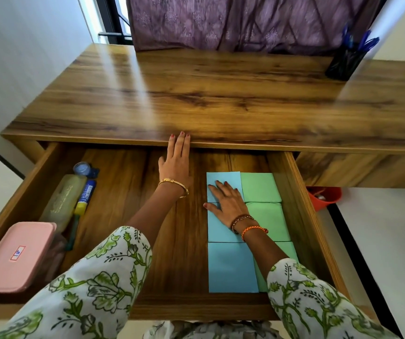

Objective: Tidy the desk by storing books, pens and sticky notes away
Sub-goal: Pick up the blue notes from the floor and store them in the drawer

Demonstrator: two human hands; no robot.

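Sticky notes [232, 265] lie in the open drawer [177, 241] under the wooden surface [221, 94], packed against its right wall in two columns, blue pads on the left and green pads [261, 187] on the right, edges touching. The surface itself is broad and glossy, with a purple curtain [245, 20] hanging behind its far edge. The drawer is pulled well out toward the person, and its wooden bottom shows between the two arms. In its near left corner sits a pink box [15, 258] with a lid and a small label on top. Just beyond the box, along the left wall, lies a pale, cloudy bottle [64, 201] with a blue cap, and beside it a blue and yellow tube [85, 196]. At the far right corner of the surface stands a dark pen holder [343, 62] with blue pens [365, 40] sticking out of it. Below the surface on the right, an orange bin [323, 196] shows on the floor. The left hand [174, 165], with a gold bangle at the wrist, reaches forward over the drawer, its straight fingers [180, 143] touching the front edge of the surface and holding nothing. The right hand [225, 204], with braided bands at the wrist, lies flat on the blue pads, its fingers spread and pressing down rather than gripping.
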